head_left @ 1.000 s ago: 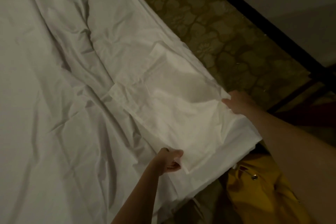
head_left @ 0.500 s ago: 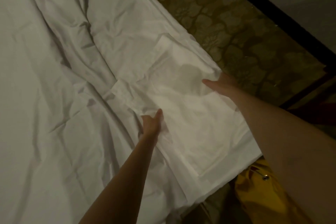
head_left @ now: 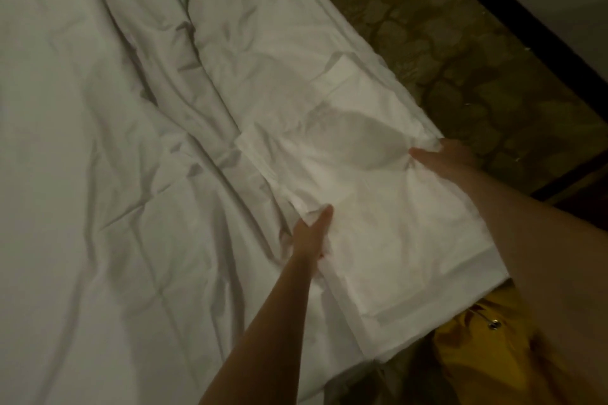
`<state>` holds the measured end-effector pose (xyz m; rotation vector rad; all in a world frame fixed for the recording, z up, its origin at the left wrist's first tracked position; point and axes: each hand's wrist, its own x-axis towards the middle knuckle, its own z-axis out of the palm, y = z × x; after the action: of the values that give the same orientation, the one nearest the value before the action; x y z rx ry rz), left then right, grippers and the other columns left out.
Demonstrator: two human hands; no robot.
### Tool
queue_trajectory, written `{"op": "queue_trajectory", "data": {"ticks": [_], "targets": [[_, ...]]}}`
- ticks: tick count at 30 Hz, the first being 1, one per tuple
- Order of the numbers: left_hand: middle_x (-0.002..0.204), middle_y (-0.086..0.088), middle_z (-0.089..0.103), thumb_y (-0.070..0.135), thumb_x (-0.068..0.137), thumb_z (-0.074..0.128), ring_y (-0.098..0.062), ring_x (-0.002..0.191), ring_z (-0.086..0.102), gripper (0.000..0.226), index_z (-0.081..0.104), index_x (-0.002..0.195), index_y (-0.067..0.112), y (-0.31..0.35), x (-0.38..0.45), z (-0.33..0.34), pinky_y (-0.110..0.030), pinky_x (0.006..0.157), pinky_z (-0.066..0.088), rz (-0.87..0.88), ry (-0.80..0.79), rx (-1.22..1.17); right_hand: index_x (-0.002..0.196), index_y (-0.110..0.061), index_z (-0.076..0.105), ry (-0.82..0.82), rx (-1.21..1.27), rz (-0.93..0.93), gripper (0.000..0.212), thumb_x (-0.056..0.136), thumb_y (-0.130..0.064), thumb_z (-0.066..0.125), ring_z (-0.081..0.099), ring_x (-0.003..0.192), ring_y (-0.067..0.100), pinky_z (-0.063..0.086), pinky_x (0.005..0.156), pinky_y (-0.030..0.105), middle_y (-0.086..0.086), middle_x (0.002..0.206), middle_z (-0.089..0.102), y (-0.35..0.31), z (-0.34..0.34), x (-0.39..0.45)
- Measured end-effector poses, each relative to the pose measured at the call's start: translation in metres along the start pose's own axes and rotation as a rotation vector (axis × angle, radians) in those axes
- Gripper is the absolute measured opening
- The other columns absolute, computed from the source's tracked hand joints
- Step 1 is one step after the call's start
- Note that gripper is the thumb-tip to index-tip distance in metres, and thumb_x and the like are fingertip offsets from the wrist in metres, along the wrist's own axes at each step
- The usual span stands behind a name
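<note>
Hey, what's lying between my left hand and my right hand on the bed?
Just the wrinkled white pillowcase, pinched by the left hand and right hand. Head view shows nothing else there.

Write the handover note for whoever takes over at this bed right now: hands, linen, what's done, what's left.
Left hand: pinches the left edge of the white pillowcase, thumb on top, fingers hidden under the cloth.
Right hand: grips the right edge by the side of the bed; the cloth puckers there.
Linen: the pillowcase lies on the rumpled bed sheet, at the near corner of the bed.
Done: pillowcase laid out mostly flat.
Left: creases remain across its middle; probably pull it taut and smooth it.
</note>
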<state>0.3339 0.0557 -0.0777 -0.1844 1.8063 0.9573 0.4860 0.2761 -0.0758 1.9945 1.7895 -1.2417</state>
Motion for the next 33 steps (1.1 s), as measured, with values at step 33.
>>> {"op": "queue_trajectory", "data": {"ticks": [33], "targets": [[0.120,0.007,0.051,-0.001,0.092,0.048,-0.009,0.107,0.050,0.058,0.036,0.147,0.016,0.037,-0.079,-0.580,-0.005,0.074,0.040,0.621,0.295,0.122,0.132,-0.017,0.056,-0.144,0.221,-0.727,0.043,0.090,-0.028,0.058,0.056,0.117,0.026,0.044,0.100,0.037,0.006,0.127,0.062,-0.333,0.362,-0.348]]}}
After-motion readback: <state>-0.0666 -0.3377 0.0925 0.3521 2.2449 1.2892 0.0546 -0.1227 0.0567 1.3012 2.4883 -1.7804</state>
